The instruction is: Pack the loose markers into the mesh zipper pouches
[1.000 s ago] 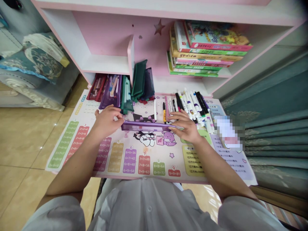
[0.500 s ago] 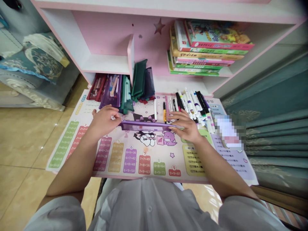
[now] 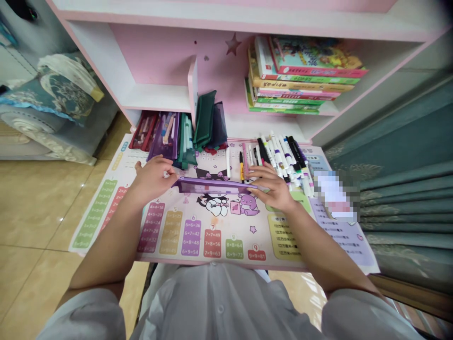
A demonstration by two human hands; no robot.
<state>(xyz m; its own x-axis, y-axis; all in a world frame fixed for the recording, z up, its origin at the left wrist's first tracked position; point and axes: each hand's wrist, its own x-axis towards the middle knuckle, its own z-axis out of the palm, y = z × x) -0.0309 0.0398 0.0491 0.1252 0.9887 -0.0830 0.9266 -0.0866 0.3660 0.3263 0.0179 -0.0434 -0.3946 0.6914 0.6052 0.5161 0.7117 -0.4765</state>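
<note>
One purple pencil case (image 3: 212, 185) is held level just above the desk mat (image 3: 170, 236), over the cartoon figures printed near its middle. Two hands are seen on it, one at each end.

The left hand (image 3: 154, 177) is closed round the left end, with the fingers curled over the top edge. The right hand (image 3: 272, 186) is half open: the right end is pinched between thumb and fingertips, while the other fingers are spread toward the loose pens (image 3: 283, 156).

At least five other pouches (image 3: 203, 118) are stood on edge at the back of the mat, some filled with pens. The loose pens, well over a dozen, are laid side by side just behind the right hand; an exact count cannot be made. About seven books (image 3: 293, 85) are stacked flat on the pink shelf (image 3: 155, 94) above. A green curtain (image 3: 406, 179) is seen to the right.
</note>
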